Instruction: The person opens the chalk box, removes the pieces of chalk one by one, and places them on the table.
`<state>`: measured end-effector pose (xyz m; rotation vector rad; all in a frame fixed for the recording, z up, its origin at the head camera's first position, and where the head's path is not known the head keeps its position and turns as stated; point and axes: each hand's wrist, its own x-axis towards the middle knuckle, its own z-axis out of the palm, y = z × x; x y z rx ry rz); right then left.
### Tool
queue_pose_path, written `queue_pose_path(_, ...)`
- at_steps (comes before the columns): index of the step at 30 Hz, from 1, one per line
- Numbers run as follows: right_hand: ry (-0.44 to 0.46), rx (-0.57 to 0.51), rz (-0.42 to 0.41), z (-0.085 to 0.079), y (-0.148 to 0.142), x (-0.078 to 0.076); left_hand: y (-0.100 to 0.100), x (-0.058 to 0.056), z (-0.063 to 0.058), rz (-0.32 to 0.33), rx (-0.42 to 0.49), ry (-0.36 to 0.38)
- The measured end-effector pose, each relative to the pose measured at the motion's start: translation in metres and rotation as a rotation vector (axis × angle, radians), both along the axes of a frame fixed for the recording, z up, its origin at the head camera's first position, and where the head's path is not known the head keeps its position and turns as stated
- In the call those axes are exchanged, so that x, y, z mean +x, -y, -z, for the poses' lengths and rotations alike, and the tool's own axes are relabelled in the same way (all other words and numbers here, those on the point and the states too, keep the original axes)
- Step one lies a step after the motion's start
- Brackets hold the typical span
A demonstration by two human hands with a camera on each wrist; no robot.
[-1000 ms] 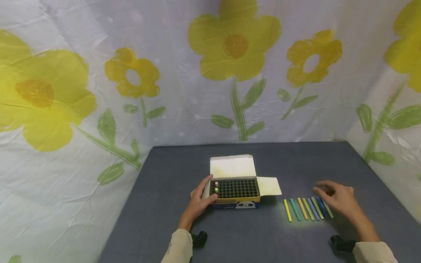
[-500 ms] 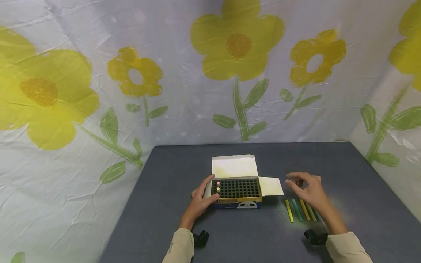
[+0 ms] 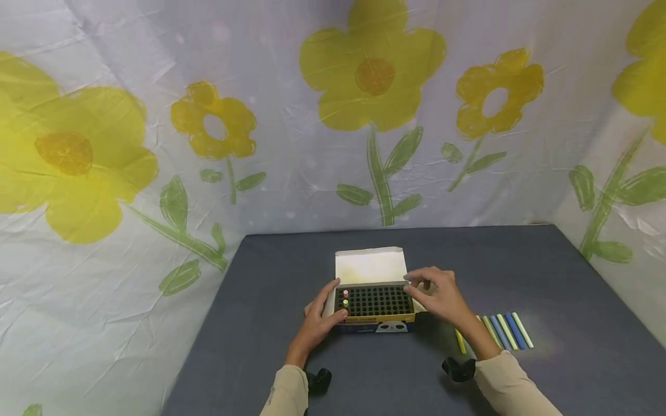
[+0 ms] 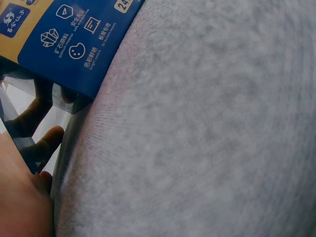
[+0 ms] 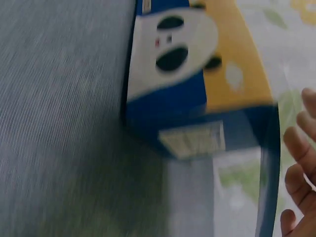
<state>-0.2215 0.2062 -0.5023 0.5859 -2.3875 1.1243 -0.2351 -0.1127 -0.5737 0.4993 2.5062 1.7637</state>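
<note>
On the table stands an open chalk box [image 3: 377, 319] with a panda printed on its front and a black holder [image 3: 377, 300] full of round holes. A pink chalk stick [image 3: 346, 294] and a yellow-green one [image 3: 346, 303] stick up at the holder's left end. My left hand [image 3: 318, 315] grips the box's left end, thumb at the front; its fingers [image 4: 49, 140] show beside the box in the left wrist view. My right hand [image 3: 437, 294] hovers at the box's right end, fingers loosely bent, with no chalk visible in it. In the right wrist view, its fingers [image 5: 298, 148] appear beside the box.
A row of chalk sticks [image 3: 514, 331] lies right of the box, partly hidden behind my right forearm. The box's raised white lid [image 3: 370, 266] stands at the back. A flower-printed curtain [image 3: 291, 173] closes off the table's far side.
My right hand has moved left from above the row's right end to the box's right end, uncovering sticks on the right. My left hand still grips the box, which stays in place.
</note>
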Motion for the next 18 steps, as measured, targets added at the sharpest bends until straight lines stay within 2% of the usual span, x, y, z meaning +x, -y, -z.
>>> queue_pose_path(7, 0.068, 0.100, -0.081, 0.000, 0.042, -0.005, 0.000, 0.000, 0.002, -0.007, -0.004, -0.034)
queue_pose_path(13, 0.092, 0.206, -0.094, -0.003, 0.076, -0.003, -0.001, 0.000, 0.003, -0.011, 0.000, -0.032)
queue_pose_path(18, 0.097, 0.217, -0.090, -0.001, 0.094, 0.000, -0.001, 0.000, 0.002, -0.022, -0.020, -0.011)
